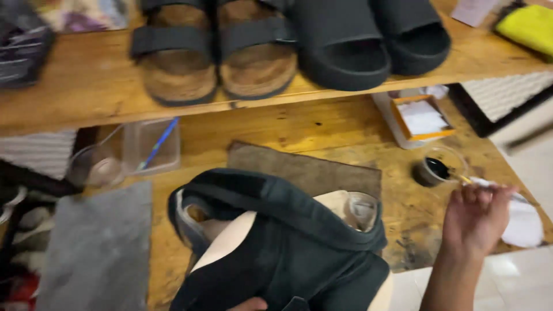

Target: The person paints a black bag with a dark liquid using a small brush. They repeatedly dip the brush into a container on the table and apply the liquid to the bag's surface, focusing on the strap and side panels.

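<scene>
Right hand point(476, 217) — fingers curled shut around a thin brush point(461, 178) dipped in the small dark pot point(433, 171). Left hand point(249, 304) barely visible under the dark boot point(276, 242) — grip impossible to tell.

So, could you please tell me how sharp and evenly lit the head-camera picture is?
In the head view, lighting is soft and even, with no strong glare. Motion blur smears the whole frame: the right hand by the small black pot is soft-edged, as are the dark shoe in front and the sandals on the shelf.
</scene>
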